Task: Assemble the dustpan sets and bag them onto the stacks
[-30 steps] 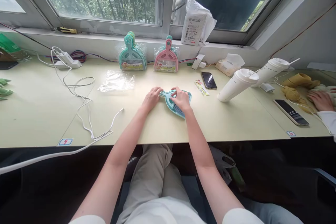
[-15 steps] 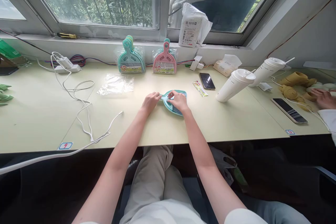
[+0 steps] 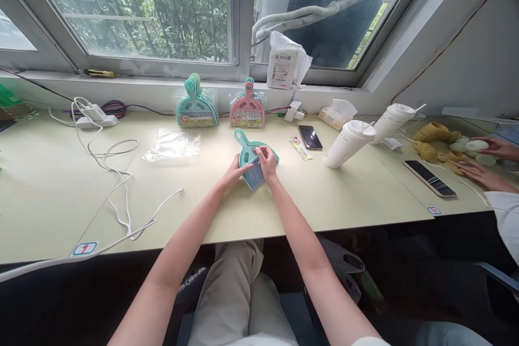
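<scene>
A teal dustpan and brush set (image 3: 247,147) is in my hands above the table, its handle toward the window and its blue bristles facing me. My left hand (image 3: 232,173) grips the set's left edge, the thumb lying across the front by the bristles. My right hand (image 3: 266,164) has its fingers pinched together at the right part of the brush; whether a small piece is between them cannot be made out. Beyond stand bagged teal dustpan and brush sets (image 3: 197,105) and a bagged pink set (image 3: 247,105). A clear plastic bag (image 3: 172,145) lies to the left, a printed label strip (image 3: 300,148) to the right.
Two white lidded cups (image 3: 345,145) with straws, a phone (image 3: 310,137) and a tissue pack (image 3: 337,113) stand or lie to the right. White cables (image 3: 128,173) trail across the left side. At far right a co-worker's hands (image 3: 480,173) touch pale round objects.
The dustpan and brush set has turned from lying sideways to handle-away and is tilted up. My left hand has moved from the handle to the side edge. The view has shifted slightly.
</scene>
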### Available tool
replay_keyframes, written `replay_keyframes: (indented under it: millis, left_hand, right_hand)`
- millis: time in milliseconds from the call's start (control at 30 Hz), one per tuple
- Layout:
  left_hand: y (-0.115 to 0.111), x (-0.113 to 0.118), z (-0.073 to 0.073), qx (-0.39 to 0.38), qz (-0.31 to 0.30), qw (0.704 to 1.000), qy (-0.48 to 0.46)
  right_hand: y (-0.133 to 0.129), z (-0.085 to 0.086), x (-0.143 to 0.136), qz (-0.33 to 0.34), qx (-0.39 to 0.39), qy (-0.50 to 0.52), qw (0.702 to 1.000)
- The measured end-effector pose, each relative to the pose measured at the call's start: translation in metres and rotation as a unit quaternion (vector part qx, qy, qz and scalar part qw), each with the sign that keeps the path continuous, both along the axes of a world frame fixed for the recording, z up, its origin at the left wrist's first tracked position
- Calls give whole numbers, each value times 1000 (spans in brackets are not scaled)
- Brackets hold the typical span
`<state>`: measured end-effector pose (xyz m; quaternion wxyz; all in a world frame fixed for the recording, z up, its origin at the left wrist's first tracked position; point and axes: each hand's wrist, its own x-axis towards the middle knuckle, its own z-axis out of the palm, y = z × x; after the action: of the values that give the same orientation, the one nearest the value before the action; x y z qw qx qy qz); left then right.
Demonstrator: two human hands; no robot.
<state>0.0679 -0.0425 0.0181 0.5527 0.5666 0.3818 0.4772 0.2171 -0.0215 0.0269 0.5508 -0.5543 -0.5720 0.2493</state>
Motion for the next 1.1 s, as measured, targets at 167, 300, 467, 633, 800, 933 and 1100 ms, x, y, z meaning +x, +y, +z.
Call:
replay_keyframes:
  millis: [167,300,467,633,800,933,1100]
  left_hand:
    - [16,-29,2,-44,128,987,-90]
    - [30,-56,-2,-106,207,964,-130]
    - [37,-70,-6,-109,253,950,-144]
    - [36,-73,-4,-110,282,943,-137]
    - [34,-72,-1,-109,269,946,-145]
    - [35,-70,-3,-108,259,950,-136]
    - [36,-62,-6,-116,238,955,-134]
  right_hand:
    - [18,-7,54,-197,-11,-130,972]
    - [23,-23,74,-203,-159,-270,928]
    - [18,-24,57,-67,-101,-323,939]
    - [11,-20,46,-69,-84,-344,933]
    - [10,-25,40,23,-105,-375,921]
    - [11,-26,38,39,-106,-338,934]
    - [14,-20,37,29,-93,-266,959]
